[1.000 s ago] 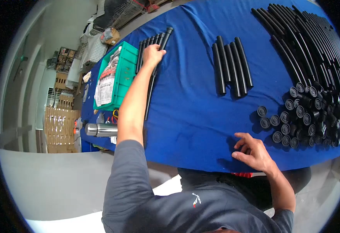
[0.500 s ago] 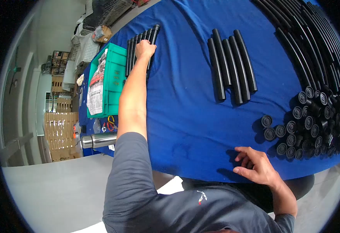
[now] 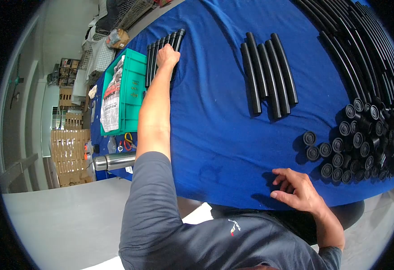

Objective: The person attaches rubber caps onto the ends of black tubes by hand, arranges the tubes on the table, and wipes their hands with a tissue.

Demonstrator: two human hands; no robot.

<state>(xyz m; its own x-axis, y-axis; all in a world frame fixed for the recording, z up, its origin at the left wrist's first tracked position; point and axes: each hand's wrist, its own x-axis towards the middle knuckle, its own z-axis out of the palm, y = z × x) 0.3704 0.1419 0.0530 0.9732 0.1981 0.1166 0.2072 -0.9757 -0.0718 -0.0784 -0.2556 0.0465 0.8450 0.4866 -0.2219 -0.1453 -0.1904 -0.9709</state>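
Blue cloth (image 3: 206, 139), left arm outstretched, hand (image 3: 167, 57) on black tubes (image 3: 179, 39), right hand (image 3: 298, 192) half-curled

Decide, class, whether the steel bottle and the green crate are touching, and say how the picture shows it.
Apart: the head view shows blue cloth between the steel bottle and the near end of the green crate.

Tubes (image 3: 151, 67) partly occluded by left hand (image 3: 167, 57), long rods (image 3: 379, 42) cropped at upper edge, newspaper print (image 3: 111, 96) illegible, shirt lettering (image 3: 236, 225) illegible
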